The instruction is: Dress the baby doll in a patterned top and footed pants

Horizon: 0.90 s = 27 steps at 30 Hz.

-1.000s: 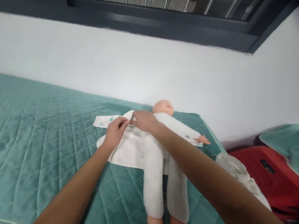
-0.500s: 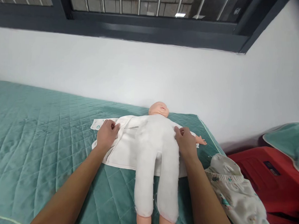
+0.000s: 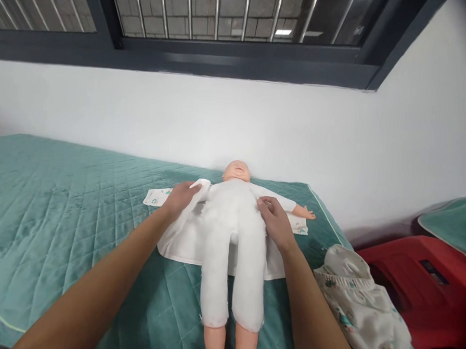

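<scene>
A baby doll (image 3: pixel 233 232) in white lies on its back on a teal quilted bed (image 3: pixel 60 196), head toward the wall. Under it is spread an open white garment (image 3: pixel 182 239). My left hand (image 3: pixel 181 197) grips the garment's left flap and lifts its edge beside the doll's shoulder. My right hand (image 3: pixel 274 223) rests on the doll's right side, fingers curled and pinching the white fabric there.
A patterned piece of baby clothing (image 3: pixel 362 306) lies at the bed's right edge. Beyond it stands a red case (image 3: pixel 418 278) with a teal cloth (image 3: pixel 452 227) on top. A white wall and dark window frame (image 3: pixel 238 65) run behind the bed.
My left hand has lifted the garment's left flap up toward the doll's shoulder. My right hand moved from the doll's chest out to its right side, then slightly inward.
</scene>
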Each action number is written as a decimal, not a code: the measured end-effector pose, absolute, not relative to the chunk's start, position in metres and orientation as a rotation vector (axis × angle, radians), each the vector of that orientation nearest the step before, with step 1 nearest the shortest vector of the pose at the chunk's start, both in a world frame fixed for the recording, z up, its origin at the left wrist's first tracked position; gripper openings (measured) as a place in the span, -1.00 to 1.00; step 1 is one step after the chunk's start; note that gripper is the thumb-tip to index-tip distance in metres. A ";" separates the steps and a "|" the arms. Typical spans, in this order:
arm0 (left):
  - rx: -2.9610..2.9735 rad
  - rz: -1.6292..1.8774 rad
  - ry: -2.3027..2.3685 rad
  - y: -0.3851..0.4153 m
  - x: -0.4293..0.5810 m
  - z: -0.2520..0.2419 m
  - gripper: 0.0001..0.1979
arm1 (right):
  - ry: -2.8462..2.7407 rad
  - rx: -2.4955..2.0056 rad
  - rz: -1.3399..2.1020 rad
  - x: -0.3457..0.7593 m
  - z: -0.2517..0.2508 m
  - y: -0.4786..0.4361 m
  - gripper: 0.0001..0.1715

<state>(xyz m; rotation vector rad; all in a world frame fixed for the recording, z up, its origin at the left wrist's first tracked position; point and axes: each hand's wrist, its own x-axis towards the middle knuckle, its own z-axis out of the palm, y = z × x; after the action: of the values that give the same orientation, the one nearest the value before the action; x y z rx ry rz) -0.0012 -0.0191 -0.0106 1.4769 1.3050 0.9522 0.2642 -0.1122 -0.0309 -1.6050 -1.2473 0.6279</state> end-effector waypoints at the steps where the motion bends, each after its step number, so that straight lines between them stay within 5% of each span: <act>1: 1.468 0.960 1.287 -0.019 0.003 -0.008 -0.57 | -1.295 -1.608 0.629 0.264 -0.031 -0.111 -0.52; 16: 1.993 0.960 1.415 -0.011 0.035 0.026 -0.57 | -1.678 -1.458 0.733 0.235 -0.043 -0.101 -0.38; 27: 2.535 0.502 1.545 -0.087 0.067 0.041 -0.72 | -1.650 -1.349 0.907 0.241 -0.058 -0.099 -0.30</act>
<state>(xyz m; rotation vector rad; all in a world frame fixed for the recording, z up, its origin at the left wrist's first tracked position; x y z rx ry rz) 0.0668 -0.0865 0.0409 2.5352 1.5447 0.5020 0.2406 -0.0992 -0.0580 -1.3495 -1.6496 0.9075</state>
